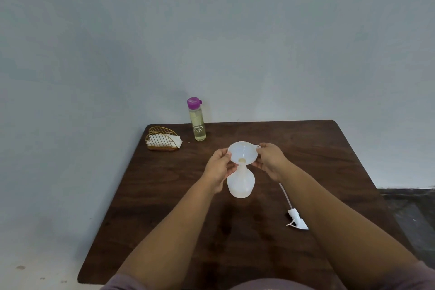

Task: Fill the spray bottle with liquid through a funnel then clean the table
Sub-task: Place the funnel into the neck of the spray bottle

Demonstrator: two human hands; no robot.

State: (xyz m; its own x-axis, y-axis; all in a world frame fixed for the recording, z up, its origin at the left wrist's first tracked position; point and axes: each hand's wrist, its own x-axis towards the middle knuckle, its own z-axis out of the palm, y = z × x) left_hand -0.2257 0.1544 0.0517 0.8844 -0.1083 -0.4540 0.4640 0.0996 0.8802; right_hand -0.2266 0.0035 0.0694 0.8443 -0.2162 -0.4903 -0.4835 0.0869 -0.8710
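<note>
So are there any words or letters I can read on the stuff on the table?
"fe": pale letters running sideways up the clear bottle with the purple cap; more letters beside them are too blurred to read, so the whole word is unclear.
Funnel: no writing shows.
Spray bottle: no writing shows.
Spray head lying on the table: no writing shows.
Napkin holder: no writing shows.

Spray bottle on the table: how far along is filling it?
Done: the white spray head lies off on the dark wooden table. In hand: both hands seat the white plastic funnel in the translucent spray bottle. Left: pouring from the purple-capped bottle, wiping.
</note>
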